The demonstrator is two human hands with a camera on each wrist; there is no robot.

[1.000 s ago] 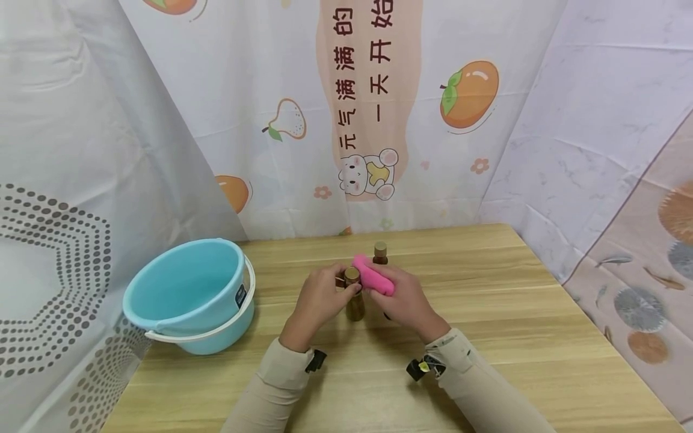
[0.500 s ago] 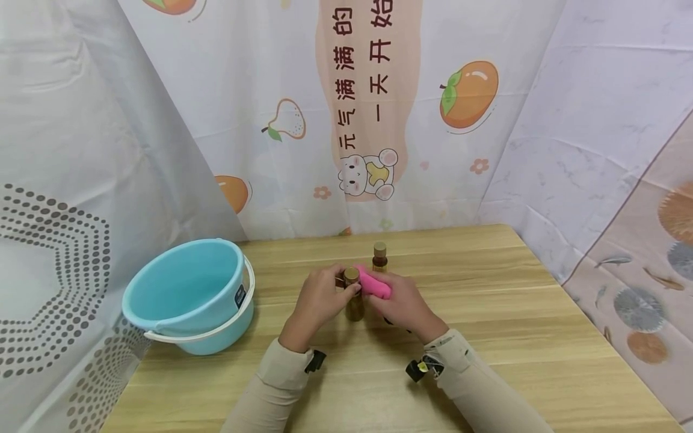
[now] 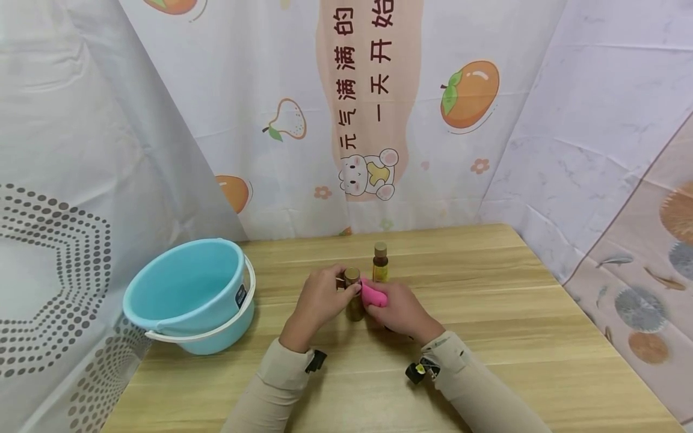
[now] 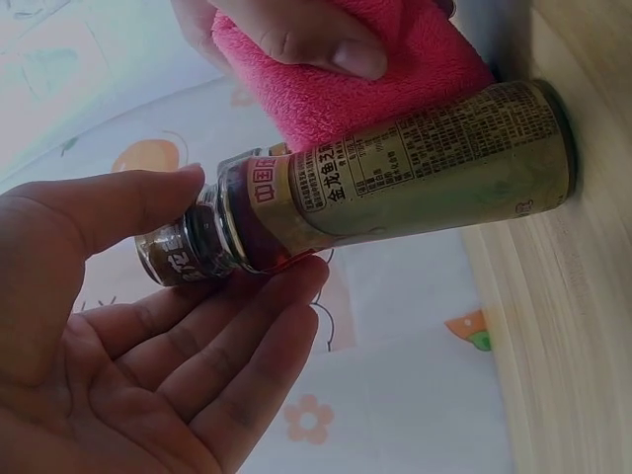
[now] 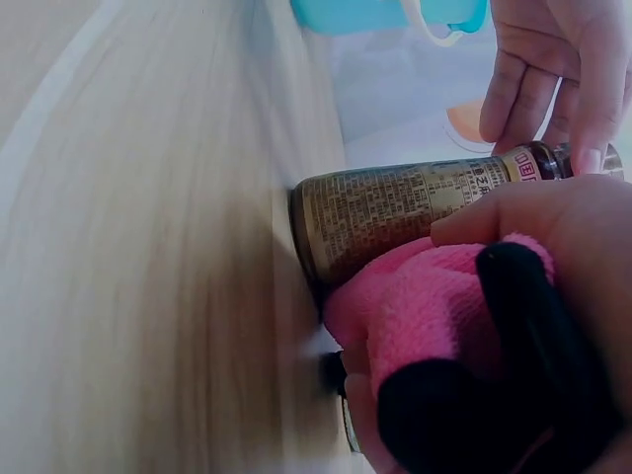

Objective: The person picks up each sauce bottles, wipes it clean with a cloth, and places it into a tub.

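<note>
My left hand holds a brown glass sesame oil bottle upright on the table, thumb and fingers at the neck just under the gold cap. In the right hand is a fluffy pink cloth, bunched up. It presses against the right side of the bottle, over the label, as the left wrist view shows. From the right wrist camera, the cloth lies along the lower part of the bottle, close to the tabletop. The far side of the bottle is hidden.
Behind the right hand stands another small bottle with a gold cap and yellow label. A light blue bucket with a white handle stands at the left of the wooden table. A printed curtain hangs behind.
The right hand and the pink cloth have slid down along the bottle, and more of the rear bottle now shows. The left hand has kept its hold at the neck.
</note>
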